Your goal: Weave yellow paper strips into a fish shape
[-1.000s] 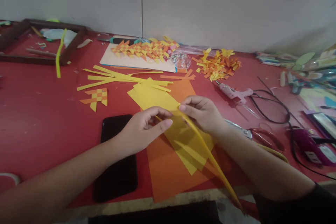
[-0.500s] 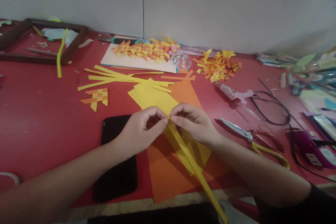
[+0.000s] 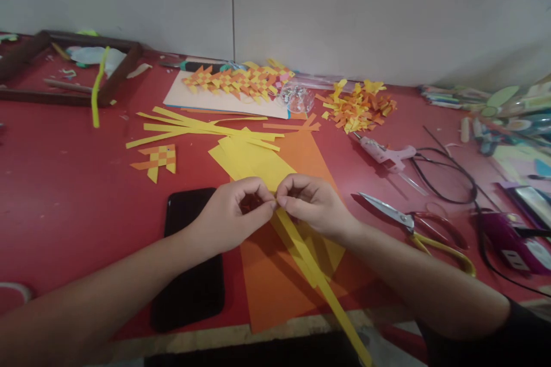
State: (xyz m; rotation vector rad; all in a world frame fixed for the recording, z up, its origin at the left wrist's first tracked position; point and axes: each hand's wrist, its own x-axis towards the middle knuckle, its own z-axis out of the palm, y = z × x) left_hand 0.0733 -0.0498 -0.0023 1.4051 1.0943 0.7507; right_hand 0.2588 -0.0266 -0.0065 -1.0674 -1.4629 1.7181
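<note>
A long yellow paper strip (image 3: 310,264) runs from my fingertips down over the table's front edge. Its upper end is pinched between thumb and forefinger of my left hand (image 3: 241,209). My right hand (image 3: 313,203) pinches the same end, its fingertips almost touching the left ones. The exact tip of the strip is hidden by the fingers. Beneath the hands lie yellow paper sheets (image 3: 253,157) on top of orange sheets (image 3: 275,292). Left of them, a woven yellow-and-orange paper fish (image 3: 161,157) rests on the red table (image 3: 77,183).
A black phone (image 3: 189,292) lies under my left wrist. Scissors (image 3: 404,219) and a pink glue gun (image 3: 385,155) with its cable lie to the right. Behind are loose yellow strips (image 3: 189,126), a row of woven fish (image 3: 236,80), paper scraps (image 3: 357,106) and a brown frame (image 3: 124,69).
Both hands have shifted slightly down, and the strip's folded tip, visible between the fingers before, is now mostly covered. The objects on the table stay in place.
</note>
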